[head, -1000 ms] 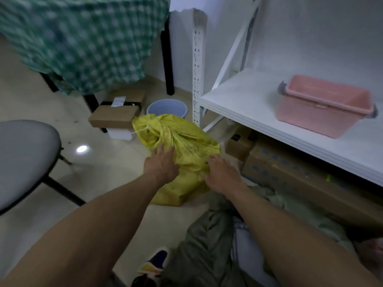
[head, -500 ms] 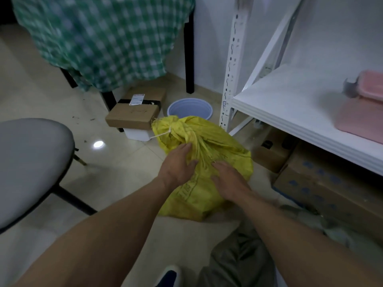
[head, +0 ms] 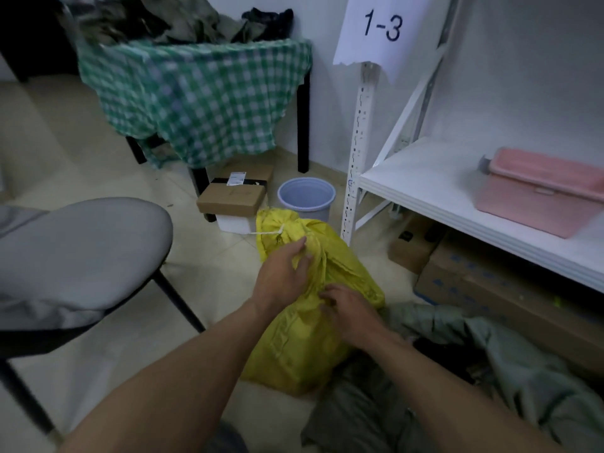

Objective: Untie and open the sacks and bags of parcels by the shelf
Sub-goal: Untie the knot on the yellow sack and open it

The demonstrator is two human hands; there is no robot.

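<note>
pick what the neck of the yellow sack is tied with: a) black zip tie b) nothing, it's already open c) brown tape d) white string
d: a white string is knotted round the gathered neck of the yellow sack, just beyond the left hand gripping the fabric.

Dim, flat light is filling the room and darkening toward the corners. The green-and-white checked cloth (head: 196, 103) is smearing with motion blur. The white metal shelf post (head: 362, 142) is leaning from wide-angle distortion. The yellow woven plastic sack (head: 294, 348) is looking fairly sharp.
</note>
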